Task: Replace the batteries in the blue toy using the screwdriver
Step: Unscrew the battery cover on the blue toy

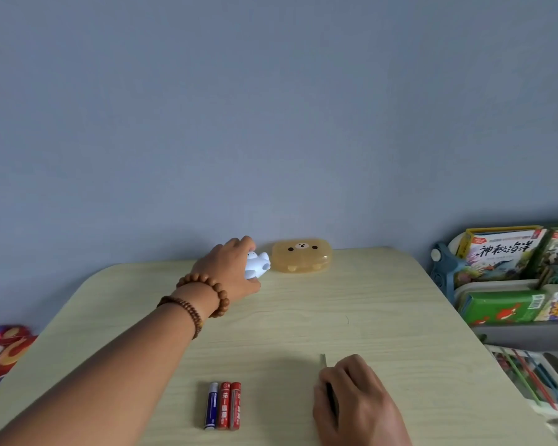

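At the far edge of the table, my left hand grips a small pale blue-white toy, fingers curled over its top. Near the front edge, my right hand holds a thin dark screwdriver; only its tip shows beyond my fingers, and a dark part of its shaft shows under my palm. Three batteries, one blue and two red, lie side by side on the table to the left of my right hand.
An amber translucent box with a bear face stands against the wall, just right of the toy. A rack of children's books and coloured sticks stands off the table's right side. Bright fabric lies at the left.
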The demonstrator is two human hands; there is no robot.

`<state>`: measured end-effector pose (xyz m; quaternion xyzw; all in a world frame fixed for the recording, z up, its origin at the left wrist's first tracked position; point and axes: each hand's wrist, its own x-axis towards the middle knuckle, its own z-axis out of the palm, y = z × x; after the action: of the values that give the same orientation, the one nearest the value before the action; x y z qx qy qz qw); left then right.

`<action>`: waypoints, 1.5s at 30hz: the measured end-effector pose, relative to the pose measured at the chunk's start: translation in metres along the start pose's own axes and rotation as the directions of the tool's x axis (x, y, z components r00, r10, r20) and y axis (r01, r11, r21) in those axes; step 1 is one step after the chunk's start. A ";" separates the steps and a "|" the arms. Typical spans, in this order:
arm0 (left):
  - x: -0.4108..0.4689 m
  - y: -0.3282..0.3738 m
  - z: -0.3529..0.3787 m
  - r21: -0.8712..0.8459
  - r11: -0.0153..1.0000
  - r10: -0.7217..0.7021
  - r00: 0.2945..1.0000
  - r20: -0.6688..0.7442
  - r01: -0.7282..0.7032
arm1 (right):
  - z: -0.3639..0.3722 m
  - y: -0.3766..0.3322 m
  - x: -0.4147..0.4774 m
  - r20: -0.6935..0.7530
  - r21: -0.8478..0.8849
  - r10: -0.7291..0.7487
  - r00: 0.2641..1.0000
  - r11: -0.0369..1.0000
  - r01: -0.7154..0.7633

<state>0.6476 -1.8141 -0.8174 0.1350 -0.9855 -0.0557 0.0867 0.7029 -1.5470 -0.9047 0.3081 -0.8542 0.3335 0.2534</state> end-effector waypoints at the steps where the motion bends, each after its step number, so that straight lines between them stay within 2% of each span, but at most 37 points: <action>1: -0.006 0.001 -0.005 -0.025 1.000 0.006 1.000 -0.010 -0.006 | 0.000 -0.001 0.000 0.007 0.000 0.005 1.000 1.000 -0.005; 7: -0.054 0.022 -0.033 -0.388 0.917 0.133 0.987 0.088 -0.089 | -0.005 -0.005 -0.002 0.035 -0.033 0.030 0.999 0.999 -0.029; 14: -0.096 0.048 -0.036 -0.625 0.775 0.209 0.972 0.107 -0.098 | -0.029 0.005 -0.002 0.134 -0.155 0.159 0.978 0.978 -0.138; 18: -0.109 0.063 -0.030 -0.715 0.697 0.173 0.980 0.099 -0.051 | -0.050 0.012 -0.003 0.207 -0.131 0.187 0.960 0.978 -0.162; 20: -0.113 0.067 -0.025 -0.731 0.681 0.191 0.973 0.127 -0.038 | -0.064 0.011 0.000 0.225 -0.064 0.172 0.959 0.985 -0.162; 25: -0.116 0.069 -0.018 -0.748 0.664 0.241 0.948 0.209 -0.004 | -0.091 -0.018 0.023 0.419 0.146 -0.050 0.907 0.989 -0.013; 28: -0.119 0.072 -0.019 -0.741 0.671 0.252 0.947 0.199 -0.023 | -0.091 -0.020 0.032 0.414 0.166 -0.092 0.906 0.986 0.025; 30: -0.120 0.066 -0.021 -0.740 0.671 0.267 0.945 0.190 -0.041 | -0.090 -0.012 0.034 0.404 0.194 -0.069 0.912 0.981 -0.012; 32: -0.120 0.057 -0.025 -0.683 0.716 0.376 0.904 0.201 -0.146 | -0.087 -0.001 0.033 0.412 0.234 -0.025 0.911 0.969 -0.079; 35: -0.123 0.052 -0.026 -0.510 0.785 0.500 0.845 0.188 -0.351 | -0.083 0.011 0.031 0.451 0.263 0.023 0.892 0.952 -0.158; 37: -0.126 0.054 -0.021 -0.469 0.775 0.531 0.839 0.122 -0.422 | -0.080 0.015 0.030 0.484 0.256 0.025 0.875 0.952 -0.169; 41: -0.127 0.052 -0.009 -0.474 0.767 0.517 0.854 0.058 -0.432 | -0.080 0.013 0.028 0.534 0.164 0.005 0.845 0.980 -0.109; 43: -0.128 0.049 -0.007 -0.481 0.767 0.513 0.856 0.061 -0.425 | -0.087 0.014 0.025 0.567 0.058 0.027 0.823 0.996 -0.073; 45: -0.128 0.048 -0.006 -0.504 0.762 0.503 0.862 0.065 -0.407 | -0.093 0.020 0.019 0.523 -0.088 0.109 0.845 0.993 -0.074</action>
<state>0.7577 -1.7339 -0.8254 -0.1410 -0.9476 -0.2849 0.0305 0.6971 -1.4744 -0.8403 0.3382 -0.9149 0.2205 0.0033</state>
